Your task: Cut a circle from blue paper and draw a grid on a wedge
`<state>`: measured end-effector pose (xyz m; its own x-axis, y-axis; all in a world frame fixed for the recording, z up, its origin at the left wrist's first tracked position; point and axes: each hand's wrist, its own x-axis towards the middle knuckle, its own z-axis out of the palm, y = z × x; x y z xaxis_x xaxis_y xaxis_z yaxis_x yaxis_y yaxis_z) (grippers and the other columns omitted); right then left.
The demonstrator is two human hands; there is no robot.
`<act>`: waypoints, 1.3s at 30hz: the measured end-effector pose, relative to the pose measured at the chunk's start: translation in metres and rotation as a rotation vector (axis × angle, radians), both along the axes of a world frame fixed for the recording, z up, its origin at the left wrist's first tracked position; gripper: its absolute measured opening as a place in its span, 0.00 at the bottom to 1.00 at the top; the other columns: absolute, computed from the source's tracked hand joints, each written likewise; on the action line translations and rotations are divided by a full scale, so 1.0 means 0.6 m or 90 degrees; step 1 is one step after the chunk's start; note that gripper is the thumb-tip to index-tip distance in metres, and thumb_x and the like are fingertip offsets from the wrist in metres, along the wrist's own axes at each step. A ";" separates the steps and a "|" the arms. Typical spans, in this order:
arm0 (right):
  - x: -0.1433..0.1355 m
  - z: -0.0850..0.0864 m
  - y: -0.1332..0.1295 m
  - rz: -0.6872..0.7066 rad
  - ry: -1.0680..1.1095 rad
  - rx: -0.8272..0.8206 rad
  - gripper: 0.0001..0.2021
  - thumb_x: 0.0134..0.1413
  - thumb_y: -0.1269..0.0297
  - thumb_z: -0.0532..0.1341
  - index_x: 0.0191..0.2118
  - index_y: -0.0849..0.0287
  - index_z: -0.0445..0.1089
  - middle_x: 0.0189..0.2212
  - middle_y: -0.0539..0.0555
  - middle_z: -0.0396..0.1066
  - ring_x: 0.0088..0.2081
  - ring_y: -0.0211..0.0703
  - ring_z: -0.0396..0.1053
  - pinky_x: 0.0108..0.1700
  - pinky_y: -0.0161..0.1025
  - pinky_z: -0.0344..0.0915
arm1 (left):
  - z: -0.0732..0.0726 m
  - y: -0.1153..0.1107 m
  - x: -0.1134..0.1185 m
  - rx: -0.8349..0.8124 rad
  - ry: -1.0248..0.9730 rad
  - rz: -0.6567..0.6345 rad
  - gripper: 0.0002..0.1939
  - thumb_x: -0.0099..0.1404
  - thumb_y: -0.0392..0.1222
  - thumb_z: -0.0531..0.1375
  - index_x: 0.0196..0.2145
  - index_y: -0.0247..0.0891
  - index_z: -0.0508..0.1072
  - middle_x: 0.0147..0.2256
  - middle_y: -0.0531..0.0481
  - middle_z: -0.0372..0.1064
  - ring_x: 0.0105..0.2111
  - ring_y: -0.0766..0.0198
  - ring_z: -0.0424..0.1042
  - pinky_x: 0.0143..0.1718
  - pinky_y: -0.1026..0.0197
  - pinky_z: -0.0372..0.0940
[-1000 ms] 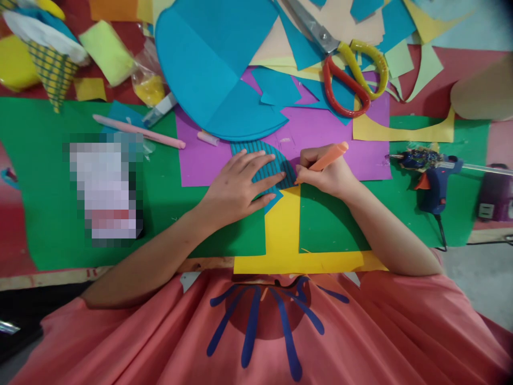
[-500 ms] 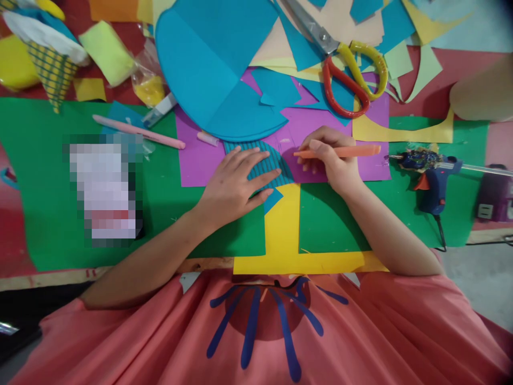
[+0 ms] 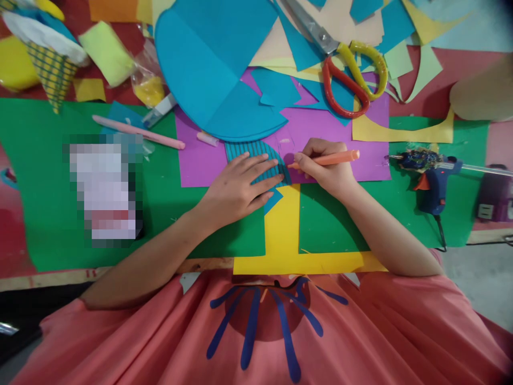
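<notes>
My left hand (image 3: 244,182) lies flat with fingers spread, pressing on a blue paper piece (image 3: 269,152) marked with dark stripes. That piece rests on a purple sheet (image 3: 340,144). In my right hand (image 3: 331,166) is an orange marker (image 3: 339,158), gripped between thumb and fingers, its tip at the right edge of the striped piece. Just above my left hand is a large folded blue paper disc (image 3: 200,69). A small blue scrap (image 3: 273,201) shows below my left fingers.
Scissors (image 3: 347,80) with red and yellow handles lie on paper scraps at the back. To the right is a glue gun (image 3: 435,179) with its cord. A pink marker (image 3: 138,131), a cap (image 3: 207,139) and a pixelated object (image 3: 106,192) are at left. Green sheets (image 3: 224,235) cover the table.
My right hand has moved left and slightly down, bringing the marker's tip to the striped piece's edge. My left hand and the striped piece have shifted only slightly.
</notes>
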<state>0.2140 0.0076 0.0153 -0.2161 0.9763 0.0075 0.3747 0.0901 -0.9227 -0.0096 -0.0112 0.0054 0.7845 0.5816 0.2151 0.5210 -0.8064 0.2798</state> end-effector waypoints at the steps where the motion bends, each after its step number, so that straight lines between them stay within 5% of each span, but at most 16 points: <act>1: 0.000 0.000 0.000 0.004 -0.006 0.003 0.16 0.54 0.62 0.61 0.19 0.57 0.59 0.15 0.45 0.60 0.20 0.32 0.54 0.23 0.34 0.51 | 0.000 0.000 0.000 -0.005 0.002 0.002 0.17 0.72 0.42 0.53 0.54 0.39 0.71 0.57 0.41 0.68 0.59 0.49 0.65 0.58 0.43 0.62; 7: 0.000 0.000 -0.001 0.005 -0.020 0.002 0.15 0.55 0.61 0.60 0.20 0.57 0.58 0.16 0.46 0.60 0.20 0.31 0.55 0.24 0.34 0.52 | 0.000 0.000 -0.001 -0.068 0.030 0.019 0.17 0.72 0.43 0.52 0.56 0.44 0.69 0.60 0.44 0.64 0.63 0.53 0.61 0.62 0.43 0.57; 13: 0.000 -0.002 0.000 0.008 -0.034 0.014 0.14 0.53 0.64 0.59 0.20 0.58 0.58 0.16 0.45 0.59 0.20 0.31 0.53 0.24 0.34 0.51 | -0.003 0.000 -0.001 -0.007 0.006 0.004 0.17 0.72 0.43 0.52 0.55 0.40 0.70 0.58 0.43 0.67 0.60 0.50 0.64 0.60 0.44 0.61; 39: 0.000 0.006 0.000 0.097 -0.041 -0.021 0.15 0.46 0.73 0.59 0.16 0.57 0.52 0.14 0.43 0.50 0.20 0.29 0.47 0.23 0.33 0.45 | -0.002 0.000 -0.001 -0.027 0.018 0.006 0.17 0.73 0.44 0.51 0.55 0.40 0.70 0.59 0.43 0.65 0.61 0.51 0.63 0.61 0.45 0.59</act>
<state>0.2139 0.0073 0.0191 -0.3609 0.9317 -0.0425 0.4175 0.1207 -0.9006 -0.0103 -0.0113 0.0042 0.7846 0.5969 0.1676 0.5366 -0.7892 0.2986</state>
